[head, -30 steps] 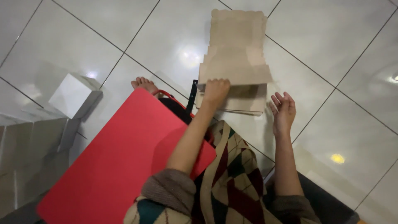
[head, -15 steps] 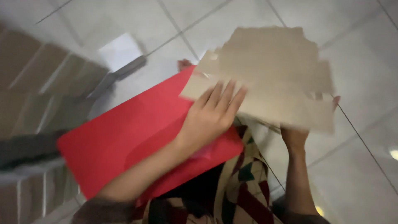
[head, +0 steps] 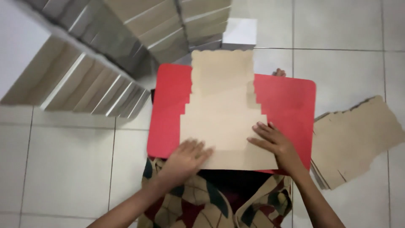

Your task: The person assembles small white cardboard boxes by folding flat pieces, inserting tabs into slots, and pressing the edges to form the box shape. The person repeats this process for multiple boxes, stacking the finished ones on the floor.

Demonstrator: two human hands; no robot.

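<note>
Flat brown die-cut cardboard blank (head: 223, 114), notched and stepped at its edges, lying unfolded on a red rounded-corner board (head: 287, 105) across the lap. Near edge of the blank under both hands, far scalloped edge reaching beyond the board, away from the hands.

Left hand (head: 185, 158): open, palm down, fingers spread flat on the near left corner of the blank. Pressing, not gripping.

Right hand (head: 276, 141): open, fingers extended and resting on the near right part of the blank, just where it meets the red surface. Nothing grasped.

To the outer side of the right hand, well apart on the white tiled floor (head: 67, 169): a stack of flat brown cardboard blanks (head: 358, 139), unfolded. Ahead of the left hand and off to its outer side: rows of assembled white-and-brown cardboard boxes (head: 84, 84), leaning together, with more stacked further off. A small white box (head: 239, 31) beyond the far edge of the blank.

Progress, as judged: one blank laid out and held flat; no flap raised, no crease folded yet. Folding of this piece appears wholly outstanding. Finished rows suggest much done; the flat stack shows more remaining.
</note>
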